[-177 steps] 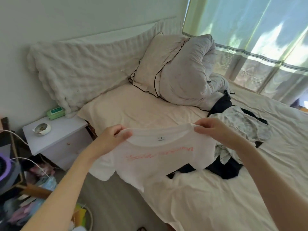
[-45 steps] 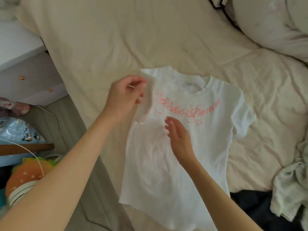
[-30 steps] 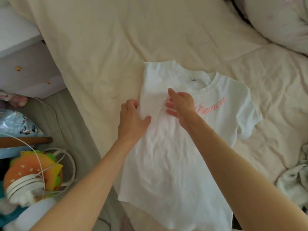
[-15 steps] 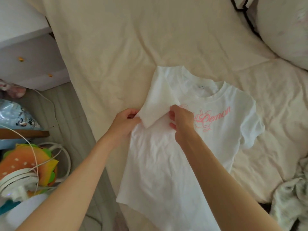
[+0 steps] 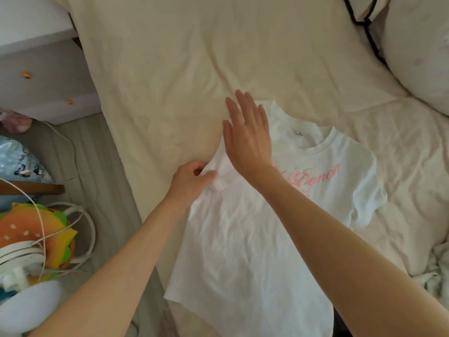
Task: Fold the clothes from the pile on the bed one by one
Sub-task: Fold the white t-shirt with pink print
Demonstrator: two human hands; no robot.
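Observation:
A white T-shirt [image 5: 245, 242] with pink lettering lies face up on the cream bed sheet [image 5: 194, 57], its hem hanging over the bed's near edge. Its left sleeve is folded inward over the chest. My left hand [image 5: 192, 180] pinches the folded sleeve's edge at the shirt's left side. My right hand [image 5: 246, 132] is flat with fingers spread on the folded left shoulder, partly covering the lettering. The right sleeve lies spread out flat. A bit of the pile of clothes [image 5: 437, 271] shows at the right edge.
A white nightstand [image 5: 36, 76] stands left of the bed. On the floor at the left lie a burger-shaped cushion [image 5: 31, 229], white cables [image 5: 85, 229] and a printed bag [image 5: 19, 161]. A pale pillow with black piping [image 5: 418, 52] sits at the top right.
The left sleeve was folded inward over the chest. My right hand slid up from the sleeve's tip to the shoulder and opened flat; my left hand stayed pinching the sleeve's edge.

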